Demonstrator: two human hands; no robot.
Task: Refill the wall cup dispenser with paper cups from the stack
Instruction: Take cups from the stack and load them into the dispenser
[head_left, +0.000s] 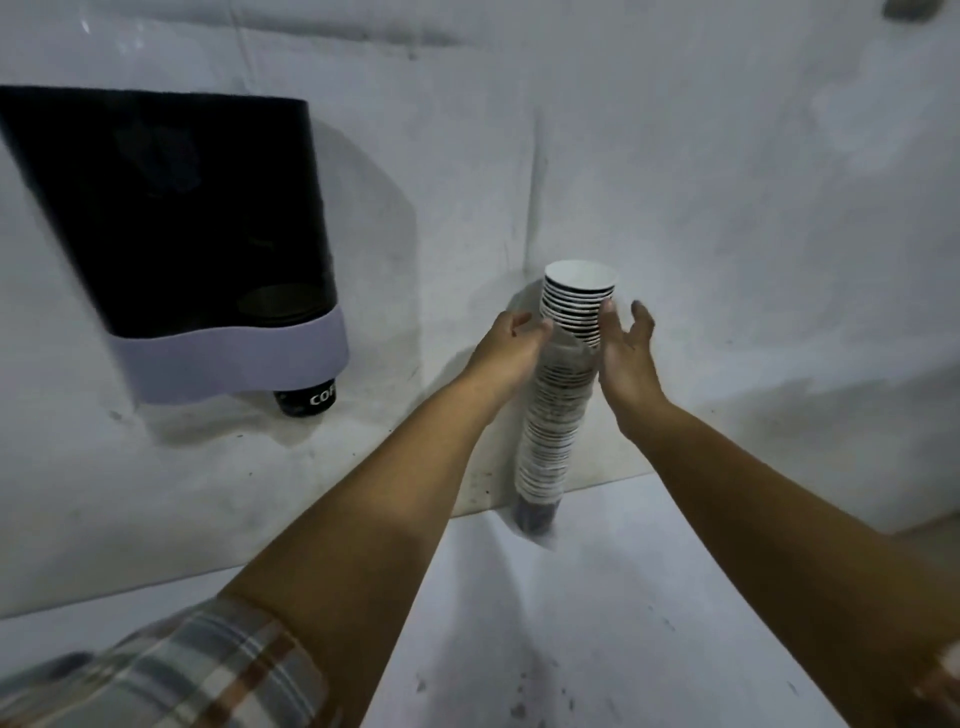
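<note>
Both my hands open around cup stack (558, 395).
Left hand (511, 345), right hand (626, 345) flank it; base blurred in plastic sleeve (535, 519).

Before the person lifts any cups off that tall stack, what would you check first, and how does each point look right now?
1. Tall stack of white paper cups stands upright against the wall: ok.
2. Clear plastic sleeve pulled down off the top cups: ok, the top rims are bare.
3. Left hand on the stack: ok, touching its side at the sleeve's top.
4. Right hand gripping: not ok, its fingers are spread open beside the cups.
5. Dark wall dispenser with the pale band has room inside: cannot tell, its tinted cover is too dim.
6. Black cup seated in the dispenser's outlet: ok.
</note>
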